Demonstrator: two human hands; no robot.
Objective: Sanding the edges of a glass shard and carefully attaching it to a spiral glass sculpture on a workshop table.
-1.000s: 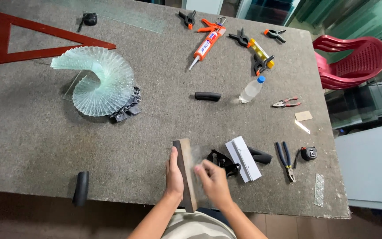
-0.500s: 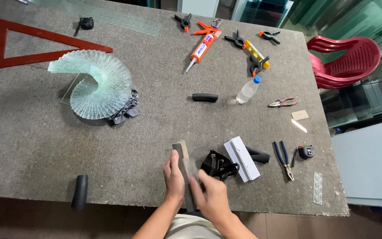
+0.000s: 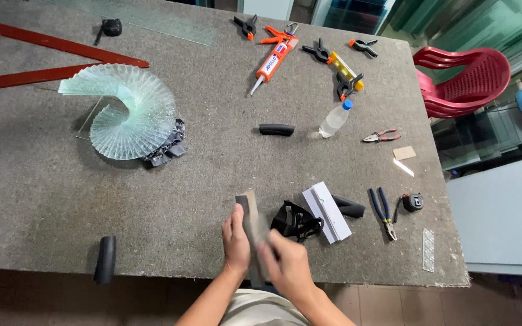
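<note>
The grey felt-covered table (image 3: pixel 61 199) fills the view and carries everything else. Far left lies one red triangular frame (image 3: pixel 37 57), flat so it stays out of the working edge. Beside it stands one spiral fan of clear glass strips (image 3: pixel 125 111), stacked and turned step by step, propped on a dark clump (image 3: pixel 165 148) at its near right side, apparently to keep the stack from sliding. One red plastic chair (image 3: pixel 463 78) sits off the far right corner.

At the near edge, the left hand (image 3: pixel 235 238) and the right hand (image 3: pixel 288 265) close together on one narrow brown-and-dark sanding block or strip (image 3: pixel 250 211), which stands on its long edge and points away from the person. The left palm braces its left face; the right hand covers its near end, blurred, so the exact grip there is hard to tell.

Just right of the block lie one black strap bundle (image 3: pixel 297 220), one white angled block (image 3: pixel 326 211), one black handle (image 3: pixel 350 208), one blue-handled pliers (image 3: pixel 383 211) and one small tape measure (image 3: pixel 412 202), all within reach.

Further off: one orange sealant gun (image 3: pixel 273 60), one plastic bottle with blue cap (image 3: pixel 335 119), one red-handled pliers (image 3: pixel 382 136), and about five spring clamps (image 3: pixel 320 51) along the far edge. Two more black handles show: one mid-table (image 3: pixel 276 129), one near left (image 3: pixel 105 258).
</note>
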